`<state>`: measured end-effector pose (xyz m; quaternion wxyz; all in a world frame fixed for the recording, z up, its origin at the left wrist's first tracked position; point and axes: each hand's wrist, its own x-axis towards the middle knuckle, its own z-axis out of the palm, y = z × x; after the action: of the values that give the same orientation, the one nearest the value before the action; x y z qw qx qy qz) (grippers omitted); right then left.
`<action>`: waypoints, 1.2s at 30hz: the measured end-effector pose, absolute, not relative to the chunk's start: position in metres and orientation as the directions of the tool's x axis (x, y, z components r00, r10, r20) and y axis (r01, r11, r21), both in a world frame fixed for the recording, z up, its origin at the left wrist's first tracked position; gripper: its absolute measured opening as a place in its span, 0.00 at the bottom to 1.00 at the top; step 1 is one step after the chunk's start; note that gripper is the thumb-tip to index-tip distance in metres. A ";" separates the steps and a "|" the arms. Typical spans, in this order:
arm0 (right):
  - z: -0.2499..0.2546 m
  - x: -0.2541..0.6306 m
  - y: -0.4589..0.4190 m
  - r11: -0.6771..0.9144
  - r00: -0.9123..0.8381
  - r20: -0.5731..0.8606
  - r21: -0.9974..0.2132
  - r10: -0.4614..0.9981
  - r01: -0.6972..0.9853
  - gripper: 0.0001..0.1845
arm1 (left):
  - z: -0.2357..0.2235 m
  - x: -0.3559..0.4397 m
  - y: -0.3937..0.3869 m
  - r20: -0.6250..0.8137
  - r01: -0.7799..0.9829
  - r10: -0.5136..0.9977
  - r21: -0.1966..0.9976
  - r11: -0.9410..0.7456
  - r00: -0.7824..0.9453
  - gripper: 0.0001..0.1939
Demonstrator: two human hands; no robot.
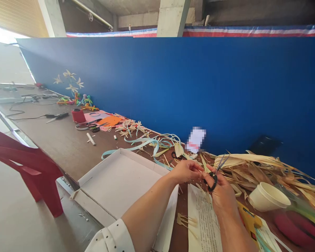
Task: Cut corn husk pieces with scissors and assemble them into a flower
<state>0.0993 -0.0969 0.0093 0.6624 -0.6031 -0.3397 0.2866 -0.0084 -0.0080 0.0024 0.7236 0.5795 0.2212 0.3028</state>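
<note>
My right hand (pixel 222 192) is closed around a pair of scissors (pixel 212 182) with black handles, their slightly parted blades pointing up and to the right. The fingertips of my left hand (pixel 186 171) are pinched together and meet those of the right. Whatever they pinch is too small to make out. Just above the fingertips stands a pale green strip of corn husk (pixel 204 162); whether it is held or lies behind cannot be told. Dry corn husks (pixel 241 171) are heaped to the right of my hands. Below lies a printed sheet (pixel 199 217) with small husk pieces (pixel 185 220) beside it.
A white box lid (pixel 126 185) lies left of my arms. Pale blue ribbon (pixel 144 141), orange paper (pixel 110 121), a red thread cone (pixel 78 116) and husk flowers (pixel 70 82) line the table. A cream cup (pixel 269 197) is at right, a red chair (pixel 39 171) at left.
</note>
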 end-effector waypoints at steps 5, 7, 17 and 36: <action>0.013 0.098 -0.098 0.127 0.682 0.076 -0.992 0.728 -0.025 0.33 | 0.000 -0.006 -0.011 0.022 -0.191 0.656 0.964 0.188 0.754 0.20; 0.013 0.100 -0.098 0.166 0.710 0.087 -0.985 0.699 -0.043 0.32 | 0.002 -0.006 -0.013 0.020 -0.199 0.643 0.958 0.207 0.765 0.21; 0.015 0.103 -0.096 0.279 0.783 0.144 -0.960 0.605 -0.039 0.26 | 0.015 -0.014 -0.019 0.002 -0.173 0.678 0.967 0.185 0.735 0.23; 0.011 0.099 -0.095 0.292 0.769 0.109 -0.951 0.630 -0.105 0.26 | 0.008 -0.004 -0.022 -0.009 -0.113 0.674 0.984 0.137 0.739 0.21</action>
<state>0.0993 -0.0952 0.0108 0.7667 -0.5445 -0.2411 0.2398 -0.0041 -0.0219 0.0076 0.7163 0.5968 0.2351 0.2747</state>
